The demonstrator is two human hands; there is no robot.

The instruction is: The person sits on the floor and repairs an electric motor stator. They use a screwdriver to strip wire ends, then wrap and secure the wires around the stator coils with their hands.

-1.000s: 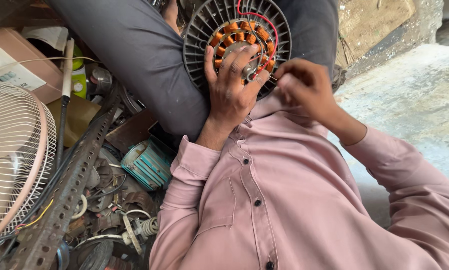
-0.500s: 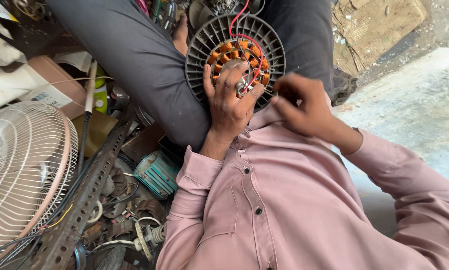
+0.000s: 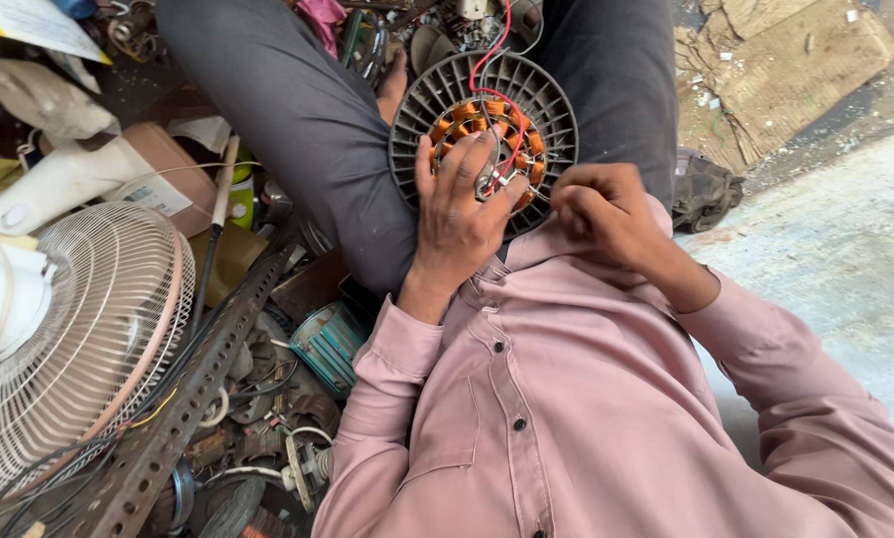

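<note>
Right, nearest the camera: pink shirt (image 3: 586,418), sleeves running up to both hands.

Left hand (image 3: 462,214) lies flat over the lower-left part of the fan motor (image 3: 484,139), fingers (image 3: 472,159) spread across the orange copper windings (image 3: 445,128), palm pressing on the ribbed grey housing. Not clenched, more a hold-down grip on the motor.

Right hand (image 3: 606,209) is just beside the motor's right edge, fingertips (image 3: 563,191) pinched together on something thin at the winding leads (too small to tell exactly what, looks like a fine wire end). Closed pinch, not released.

Motor itself sits in the person's lap between the two dark grey trouser legs (image 3: 307,120), round, radial fins around the rim, stator coils in the centre. Red wire (image 3: 489,60) loops out of the centre and goes up out of the top edge.

Left side: white fan guard (image 3: 88,329) lying on the floor, a perforated metal angle bar (image 3: 188,399) running diagonally beside it, a teal motor winding (image 3: 327,344) near the left elbow, loose scrap parts and cables around it.

Far right: bare concrete floor (image 3: 825,239), torn cardboard (image 3: 785,60) at the top.
</note>
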